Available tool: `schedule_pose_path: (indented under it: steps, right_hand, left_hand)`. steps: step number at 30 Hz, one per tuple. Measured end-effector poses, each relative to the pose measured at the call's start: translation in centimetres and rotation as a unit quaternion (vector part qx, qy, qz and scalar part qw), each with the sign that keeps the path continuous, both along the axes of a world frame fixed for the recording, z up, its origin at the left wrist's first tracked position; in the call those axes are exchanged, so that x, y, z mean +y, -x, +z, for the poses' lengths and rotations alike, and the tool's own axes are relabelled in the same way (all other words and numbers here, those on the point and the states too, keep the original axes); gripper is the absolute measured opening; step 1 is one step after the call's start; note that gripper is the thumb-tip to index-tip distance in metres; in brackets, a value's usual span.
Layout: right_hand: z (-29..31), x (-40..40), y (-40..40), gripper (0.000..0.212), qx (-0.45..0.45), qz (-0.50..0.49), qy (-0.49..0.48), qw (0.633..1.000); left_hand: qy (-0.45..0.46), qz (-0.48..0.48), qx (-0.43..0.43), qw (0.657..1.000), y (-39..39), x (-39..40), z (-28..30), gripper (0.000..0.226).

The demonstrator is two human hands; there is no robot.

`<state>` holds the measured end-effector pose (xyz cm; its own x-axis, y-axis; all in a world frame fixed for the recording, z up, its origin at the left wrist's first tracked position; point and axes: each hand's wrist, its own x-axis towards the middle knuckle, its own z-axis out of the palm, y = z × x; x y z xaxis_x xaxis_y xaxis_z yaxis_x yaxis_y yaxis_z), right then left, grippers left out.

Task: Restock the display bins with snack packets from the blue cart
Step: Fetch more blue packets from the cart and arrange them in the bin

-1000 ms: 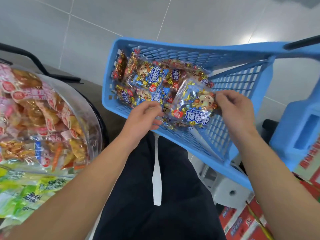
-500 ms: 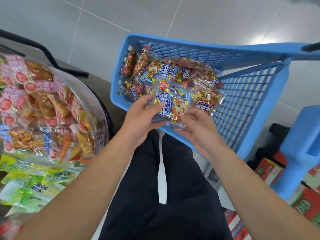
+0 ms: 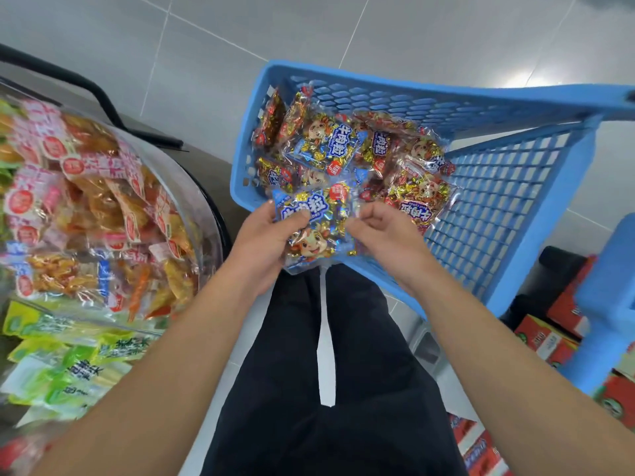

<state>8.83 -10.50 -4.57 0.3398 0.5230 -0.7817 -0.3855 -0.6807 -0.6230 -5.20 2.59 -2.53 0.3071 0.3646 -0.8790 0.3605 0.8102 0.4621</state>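
So one beef-snack packet (image 3: 314, 225) is gripped by curled left hand (image 3: 266, 240) and right hand (image 3: 379, 235) fingers at the blue cart (image 3: 508, 201) rim, several packets (image 3: 347, 151) unshelved inside it.

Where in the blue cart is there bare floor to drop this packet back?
The mesh floor on the right, between the packet pile and the cart's right wall, is bare. The left part is crowded with packets up to the far wall. Both hands, left and right, hold the blue packet at the near rim.
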Motion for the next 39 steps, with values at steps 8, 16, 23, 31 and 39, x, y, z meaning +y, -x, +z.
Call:
schedule_pose_path:
  steps: [8, 16, 23, 31, 39]
  right_hand:
    - [-5.2, -3.3, 0.1, 0.046, -0.114, 0.248, 0.133, 0.953]
    - [-3.7, -2.9, -2.9, 0.022, -0.273, 0.064, 0.122, 0.952]
    - [1.4, -1.6, -4.9, 0.017, -0.116, -0.046, 0.017, 0.992]
    - [2.6, 3.4, -2.5, 0.013, -0.081, 0.273, -0.021, 0.958]
    - [0.3, 3.1, 0.8, 0.021, -0.007, 0.028, 0.014, 0.999]
  left_hand:
    - [-0.105, -0.013, 0.101, 0.989, 3.9, 1.8, -0.9, 0.012]
    - [-0.120, -0.035, 0.105, 0.987, 4.8, 2.3, -1.0, 0.020]
    - [-0.136, -0.081, 0.063, 0.985, 4.0, 3.0, -0.3, 0.024]
    - [-0.140, -0.205, 0.006, 0.969, 3.7, 3.2, 0.5, 0.052]
    - [-0.105, 0.029, 0.027, 0.994, 4.2, 2.0, -0.4, 0.017]
